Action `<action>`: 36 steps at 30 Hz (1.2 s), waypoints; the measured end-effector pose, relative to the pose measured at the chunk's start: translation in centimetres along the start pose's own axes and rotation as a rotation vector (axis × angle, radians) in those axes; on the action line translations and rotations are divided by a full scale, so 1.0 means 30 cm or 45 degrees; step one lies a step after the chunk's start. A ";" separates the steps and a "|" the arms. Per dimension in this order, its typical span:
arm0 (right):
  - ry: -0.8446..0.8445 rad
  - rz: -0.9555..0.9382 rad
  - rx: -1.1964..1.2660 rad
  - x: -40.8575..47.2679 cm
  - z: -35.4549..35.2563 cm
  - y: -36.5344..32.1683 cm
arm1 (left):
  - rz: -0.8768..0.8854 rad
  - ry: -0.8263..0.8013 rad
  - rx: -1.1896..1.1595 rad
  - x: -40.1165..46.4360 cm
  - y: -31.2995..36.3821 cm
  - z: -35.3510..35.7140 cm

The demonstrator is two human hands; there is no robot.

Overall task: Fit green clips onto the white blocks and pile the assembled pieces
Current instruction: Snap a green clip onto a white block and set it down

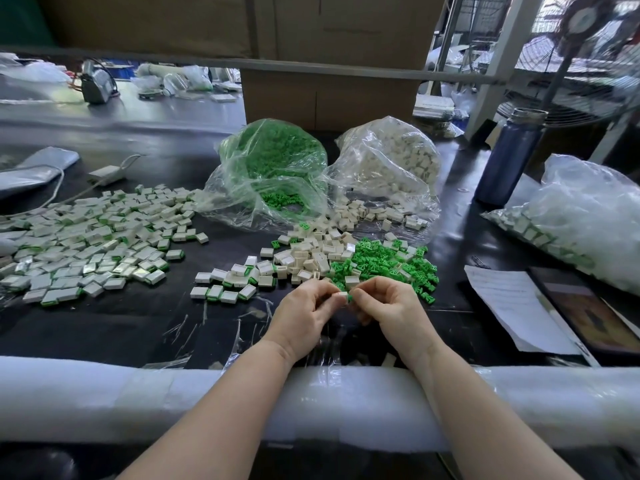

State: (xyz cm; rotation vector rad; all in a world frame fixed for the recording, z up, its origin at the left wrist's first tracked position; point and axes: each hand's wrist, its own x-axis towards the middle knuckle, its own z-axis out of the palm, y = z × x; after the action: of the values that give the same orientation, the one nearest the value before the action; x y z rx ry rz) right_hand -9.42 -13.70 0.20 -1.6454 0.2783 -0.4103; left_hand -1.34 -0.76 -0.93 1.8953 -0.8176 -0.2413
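Observation:
My left hand [306,311] pinches a small white block [342,295] at the fingertips. My right hand [388,306] pinches a green clip [350,298] that touches the block's right end. Both hands hover just above the black table, close to the front edge. Right behind them lie loose green clips [384,263] and loose white blocks [311,252]. A wide pile of assembled pieces [86,244] covers the table's left side, with a smaller group [228,284] left of my hands.
Two open clear bags stand behind: one of green clips [277,161], one of white blocks [391,161]. A blue bottle [509,157], a full bag [581,216], papers [512,306] and a tablet [588,313] sit at the right. A foam-wrapped rail [173,400] lines the front edge.

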 end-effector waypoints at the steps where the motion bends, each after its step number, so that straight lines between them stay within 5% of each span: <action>1: -0.002 0.004 0.003 -0.001 0.001 -0.002 | -0.017 -0.001 -0.018 0.001 0.001 -0.002; 21: -0.077 0.032 -0.415 -0.001 0.002 0.007 | -0.105 -0.153 0.103 -0.005 0.008 -0.014; 32: 0.050 -0.020 -0.156 0.003 0.004 0.005 | -0.017 -0.016 -0.039 -0.001 0.008 0.003; 36: 0.078 0.008 -0.109 0.004 0.002 0.008 | 0.014 0.024 0.138 -0.003 0.001 0.006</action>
State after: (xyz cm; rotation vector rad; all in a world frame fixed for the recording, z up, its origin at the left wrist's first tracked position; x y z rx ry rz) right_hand -9.27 -13.71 -0.04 -1.7170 0.3506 -0.4501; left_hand -1.53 -0.85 -1.00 1.9905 -0.8432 -0.1750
